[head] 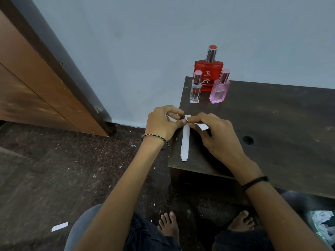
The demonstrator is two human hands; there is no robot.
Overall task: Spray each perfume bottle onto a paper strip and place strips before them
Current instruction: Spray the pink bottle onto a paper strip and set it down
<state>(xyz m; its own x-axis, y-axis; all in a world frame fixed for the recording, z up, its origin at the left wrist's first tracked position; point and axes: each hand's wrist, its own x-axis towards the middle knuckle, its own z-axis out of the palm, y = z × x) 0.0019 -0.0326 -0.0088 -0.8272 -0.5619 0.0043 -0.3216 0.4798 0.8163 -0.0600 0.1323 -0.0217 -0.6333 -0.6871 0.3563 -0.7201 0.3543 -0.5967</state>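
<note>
My left hand (161, 122) and right hand (215, 134) pinch top of paper strips (185, 142) at desk (272, 124) 9 o'clock edge. Peel one slowly, pin rest. Perfume bottles (208, 77) untouched, 12 o'clock.

Three capped glass perfume bottles, tall red (208, 75), slim clear (195, 91) and pink (219, 91), stand upright behind white paper strips (185, 142) on the dark counter (281, 124).

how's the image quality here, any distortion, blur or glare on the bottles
Head view: wide-angle bending bows the door frame and table edge; light is dim and even. The red bottle label reads sharp, with small glints on the caps, while both hands look slightly soft.
</note>
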